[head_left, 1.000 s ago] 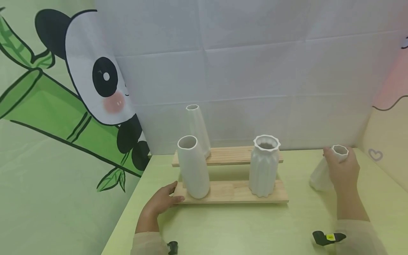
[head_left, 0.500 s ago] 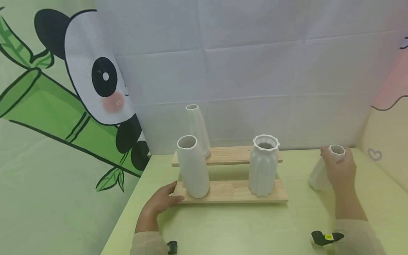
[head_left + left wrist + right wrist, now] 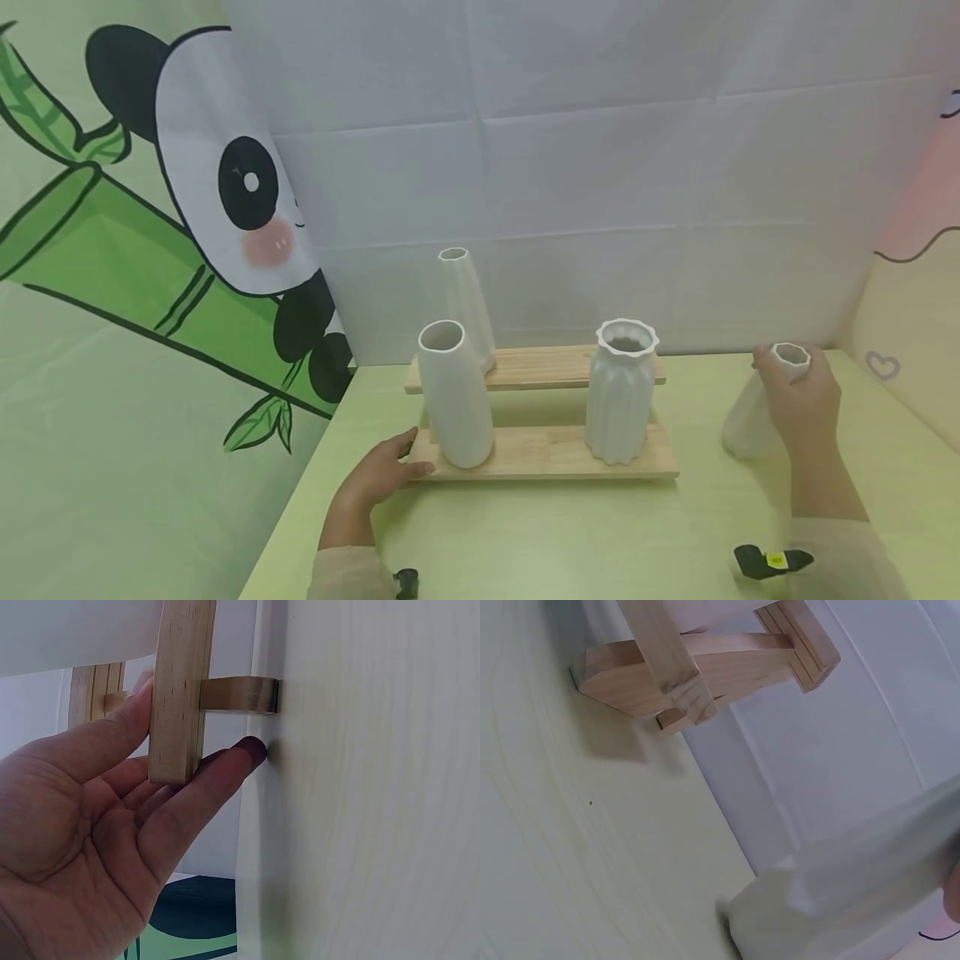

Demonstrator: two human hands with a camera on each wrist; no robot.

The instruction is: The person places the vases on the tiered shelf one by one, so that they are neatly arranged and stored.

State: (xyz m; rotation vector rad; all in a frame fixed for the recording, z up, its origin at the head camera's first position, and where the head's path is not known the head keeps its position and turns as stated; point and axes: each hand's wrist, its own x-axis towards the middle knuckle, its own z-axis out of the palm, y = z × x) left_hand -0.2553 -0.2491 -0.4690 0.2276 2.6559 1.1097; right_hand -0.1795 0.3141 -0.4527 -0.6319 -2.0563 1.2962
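A two-tier wooden stand (image 3: 540,454) sits on the table, its planks joined by side supports. My left hand (image 3: 381,473) grips the left end of its front plank; the left wrist view has the thumb on top and the fingers beneath. On that plank stand a smooth white vase (image 3: 456,404) at left and a ribbed white vase (image 3: 621,404) with a scalloped rim at right. Behind, a slim white vase (image 3: 468,304) occupies the left of the rear plank. Over at the right, my right hand (image 3: 806,400) holds a white vase (image 3: 746,421) near its neck, partly covering it.
A pale yellow-green table (image 3: 540,542) spreads below everything. White cloth (image 3: 585,183) hangs behind it, with a panda-and-bamboo print (image 3: 195,192) on the left side. Another printed cloth (image 3: 915,350) borders the right. The rear plank (image 3: 540,367) rises higher than the front one.
The vase in my right hand has shifted slightly left and a little toward me. My left hand and the stand stay where they were.
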